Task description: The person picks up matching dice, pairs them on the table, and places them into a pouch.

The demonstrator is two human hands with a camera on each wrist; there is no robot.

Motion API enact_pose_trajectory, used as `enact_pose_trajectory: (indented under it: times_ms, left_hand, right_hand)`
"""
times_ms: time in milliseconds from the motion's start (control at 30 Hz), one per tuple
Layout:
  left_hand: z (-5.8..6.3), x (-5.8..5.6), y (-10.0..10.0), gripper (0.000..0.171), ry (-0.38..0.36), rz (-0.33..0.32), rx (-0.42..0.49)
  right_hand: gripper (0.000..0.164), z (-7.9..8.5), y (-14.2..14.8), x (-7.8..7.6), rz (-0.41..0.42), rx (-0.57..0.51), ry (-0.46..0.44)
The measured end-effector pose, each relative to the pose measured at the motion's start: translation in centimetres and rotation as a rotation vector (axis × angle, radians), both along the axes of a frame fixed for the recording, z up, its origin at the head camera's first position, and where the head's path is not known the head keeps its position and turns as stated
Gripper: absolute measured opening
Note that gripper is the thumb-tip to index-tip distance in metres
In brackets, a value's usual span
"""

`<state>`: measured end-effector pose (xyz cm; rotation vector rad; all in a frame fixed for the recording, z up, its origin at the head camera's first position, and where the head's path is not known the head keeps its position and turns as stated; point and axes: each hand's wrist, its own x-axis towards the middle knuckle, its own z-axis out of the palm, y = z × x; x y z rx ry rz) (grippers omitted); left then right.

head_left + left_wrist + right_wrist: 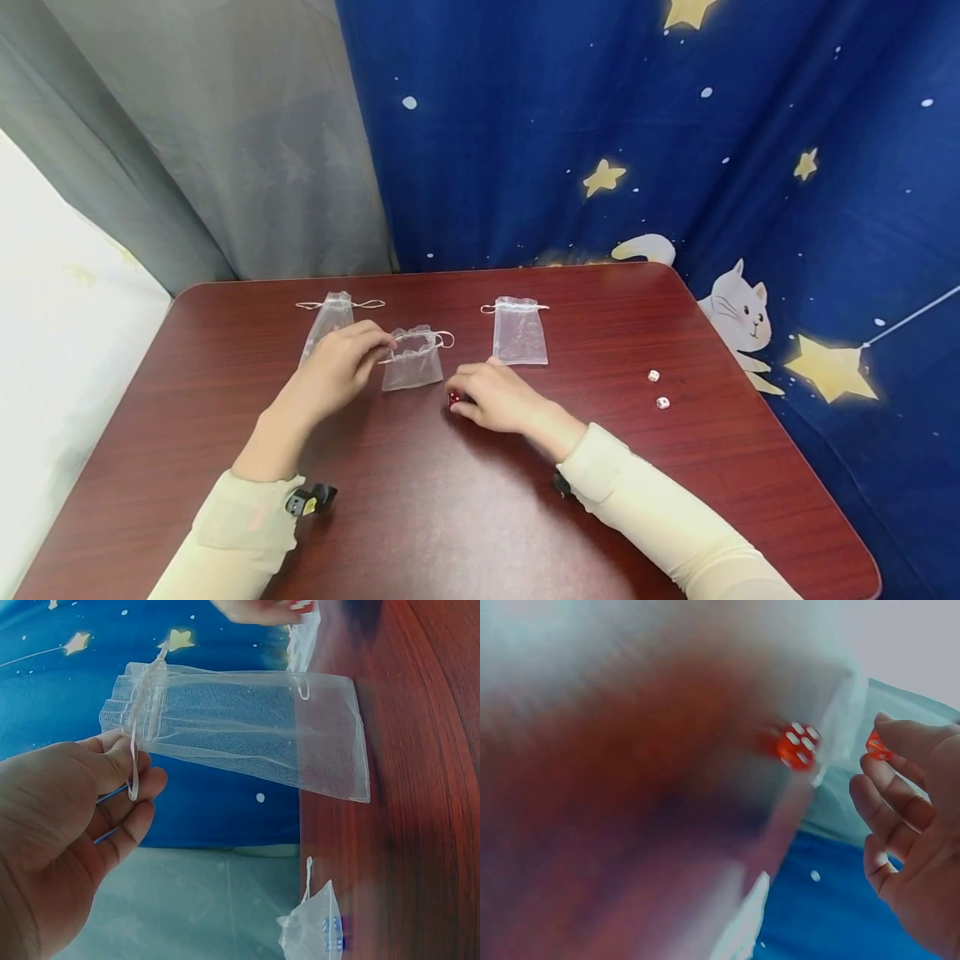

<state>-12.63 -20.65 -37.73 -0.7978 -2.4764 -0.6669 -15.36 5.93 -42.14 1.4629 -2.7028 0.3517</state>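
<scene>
My left hand [337, 367] pinches the gathered rim of a sheer white drawstring bag [412, 371], thumb against fingers. In the left wrist view the bag [240, 727] hangs flat with its mouth toward the hand and its cord loop dangling. Just right of that bag, my right hand [491, 398] is low over the table with red dice [453, 398] at its fingertips. The right wrist view shows one red die [879, 747] pinched between thumb and finger. A second red die [799, 746] appears apart from the fingers, close to the table surface.
Another drawstring bag [521, 333] lies flat behind my right hand. A third bag [330, 315], behind the left hand, has blue dice [332, 930] in it. Two white dice [658, 390] sit on the right of the reddish-brown table [420, 517]. Curtains [525, 125] hang behind.
</scene>
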Motion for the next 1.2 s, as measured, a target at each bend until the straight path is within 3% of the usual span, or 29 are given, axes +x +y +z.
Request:
enact_pose_trajectory:
  times_ms: [600, 767, 933, 1200]
  left_hand:
    - [-0.1, -0.1, 0.5, 0.013, 0.0, -0.038, 0.0]
    - [0.0, -0.2, 0.9, 0.015, -0.003, -0.06, 0.0]
    - [0.1, -0.5, 2.0, 0.012, 0.007, -0.099, 0.01]
    - [0.2, -0.8, 3.3, 0.014, 0.012, -0.129, 0.043]
  right_hand:
    - [0.021, 6.5, 1.2, -2.5, -0.025, -0.249, 0.031]
    - [0.02, 8.0, 0.9, -2.5, -0.049, -0.241, 0.051]
    - [0.019, 8.8, -0.1, -2.3, -0.011, -0.229, 0.062]
    - [0.019, 8.8, -1.0, -2.0, 0.017, -0.188, 0.112]
